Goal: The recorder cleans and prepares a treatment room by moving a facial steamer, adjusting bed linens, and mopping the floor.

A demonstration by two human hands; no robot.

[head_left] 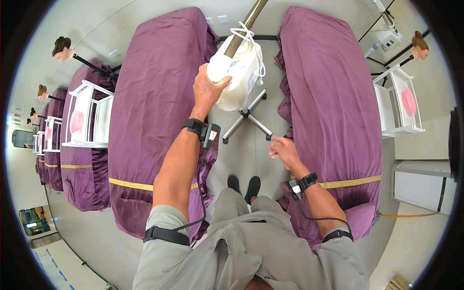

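Observation:
A white machine (pixel 237 92), by its look a facial steamer, stands ahead of me between two beds. It rides on a metal base with several casters (pixel 246 114). A metallic tube (pixel 245 29) rises from its top, and a looped white cord (pixel 258 54) hangs over its side. My left hand (pixel 207 92) is closed round the rounded white upper part, thumb across the front. Lower and to the right, my right hand (pixel 286 153) holds nothing. Its fingers are partly stretched and apart, near the right bed's edge.
Purple-covered beds (pixel 154 87) (pixel 328 87) flank me on both sides. White trolleys (pixel 92 113) (pixel 398 99) carry pink bowls (pixel 76 121) (pixel 409 101). Mannequin heads (pixel 63 50) (pixel 419 46) sit on black stands beyond. More beds line the left.

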